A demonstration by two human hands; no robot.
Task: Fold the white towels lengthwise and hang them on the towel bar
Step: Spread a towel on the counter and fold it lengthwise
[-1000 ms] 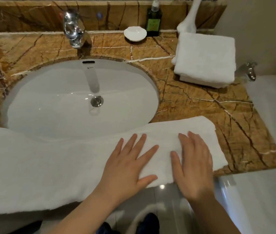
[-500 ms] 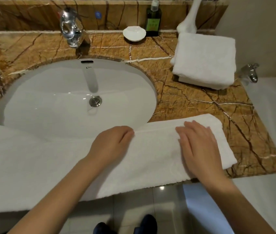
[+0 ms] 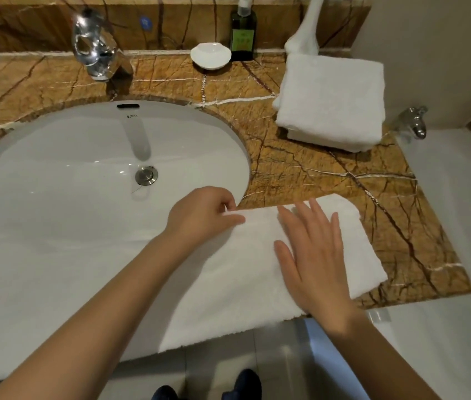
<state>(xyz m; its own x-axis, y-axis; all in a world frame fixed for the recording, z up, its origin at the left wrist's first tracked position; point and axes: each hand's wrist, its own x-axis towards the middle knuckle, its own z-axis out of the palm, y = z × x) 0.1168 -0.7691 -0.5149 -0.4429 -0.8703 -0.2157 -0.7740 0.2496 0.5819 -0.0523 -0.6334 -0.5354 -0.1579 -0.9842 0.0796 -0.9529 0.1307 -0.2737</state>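
A long white towel (image 3: pixel 55 284) lies spread along the front edge of the marble counter, covering the near rim of the sink. My left hand (image 3: pixel 202 215) pinches the towel's far edge near the sink's right rim. My right hand (image 3: pixel 312 255) lies flat, fingers straight, pressing on the towel's right end. A stack of folded white towels (image 3: pixel 332 102) sits at the back right of the counter. No towel bar is in view.
The white sink (image 3: pixel 84 168) with a chrome faucet (image 3: pixel 93 50) fills the left. A white soap dish (image 3: pixel 210 55) and a green bottle (image 3: pixel 243 33) stand at the back. A white bathtub rim (image 3: pixel 459 226) with a chrome tap (image 3: pixel 414 122) lies to the right.
My left hand went from flat on the towel to its far edge and now pinches it. My right hand slid slightly up and right, still flat.
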